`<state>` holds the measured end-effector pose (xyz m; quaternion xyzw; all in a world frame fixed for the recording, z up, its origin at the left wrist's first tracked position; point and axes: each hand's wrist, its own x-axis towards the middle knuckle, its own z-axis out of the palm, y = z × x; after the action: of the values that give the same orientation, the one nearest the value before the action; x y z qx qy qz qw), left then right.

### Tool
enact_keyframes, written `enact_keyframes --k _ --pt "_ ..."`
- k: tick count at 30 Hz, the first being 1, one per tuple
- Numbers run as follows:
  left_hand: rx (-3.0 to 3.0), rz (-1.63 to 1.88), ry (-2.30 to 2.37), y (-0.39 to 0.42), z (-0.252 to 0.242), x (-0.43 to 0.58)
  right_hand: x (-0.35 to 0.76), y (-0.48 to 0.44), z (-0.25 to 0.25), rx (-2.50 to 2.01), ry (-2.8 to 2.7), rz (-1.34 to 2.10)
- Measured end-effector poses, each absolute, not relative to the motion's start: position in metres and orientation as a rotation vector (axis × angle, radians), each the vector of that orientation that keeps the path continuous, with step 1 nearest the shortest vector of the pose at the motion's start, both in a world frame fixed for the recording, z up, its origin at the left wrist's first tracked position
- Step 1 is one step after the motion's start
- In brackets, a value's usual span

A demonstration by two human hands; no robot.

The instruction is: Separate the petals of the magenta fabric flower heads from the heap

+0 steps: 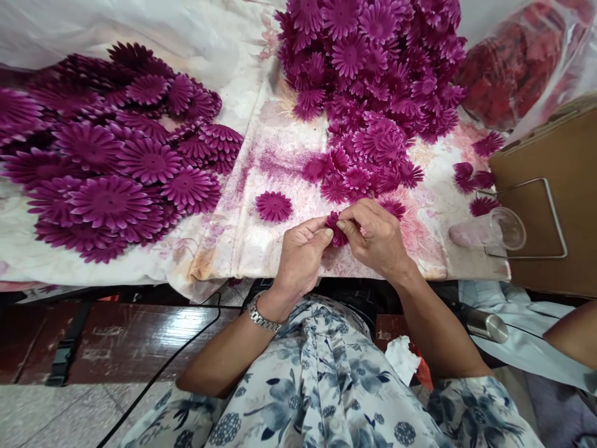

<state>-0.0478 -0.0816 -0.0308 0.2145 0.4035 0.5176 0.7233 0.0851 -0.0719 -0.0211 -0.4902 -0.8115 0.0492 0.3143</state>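
Between both hands, just above the table's front edge, is a small purple artificial flower [336,234]. My left hand [302,254] pinches its left side between thumb and forefinger. From the other side my right hand [375,238] pinches it as well, fingertips close to the left thumb. Part of the flower is hidden behind the fingers. A single flat purple petal layer [273,206] lies on the cloth to the left of my hands. Right behind them spreads a loose cluster of purple flowers [357,179], joining a tall heap [373,74] at the back.
A wide pile of larger flat purple petal layers [112,202] covers the table's left side. At right lie a clear plastic cup [487,231] on its side, a bent metal wire [555,218] and a cardboard box [545,162]. A bag of red petals [513,62] sits behind. Another person's arm [576,333] shows at far right.
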Motion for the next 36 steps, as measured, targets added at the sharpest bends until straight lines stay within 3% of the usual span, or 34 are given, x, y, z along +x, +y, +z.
enact_keyframes --k 8,15,36 --pt "0.466 1.096 0.817 -0.082 -0.031 -0.052 0.075 -0.081 -0.026 -1.355 -1.999 0.082" --pt "0.452 1.085 0.882 -0.083 -0.029 -0.052 0.088 -0.080 -0.015 -1.287 -2.134 0.407" --pt "0.333 1.096 0.906 -0.082 -0.031 -0.049 0.077 -0.090 -0.025 -1.271 -2.062 -0.093"
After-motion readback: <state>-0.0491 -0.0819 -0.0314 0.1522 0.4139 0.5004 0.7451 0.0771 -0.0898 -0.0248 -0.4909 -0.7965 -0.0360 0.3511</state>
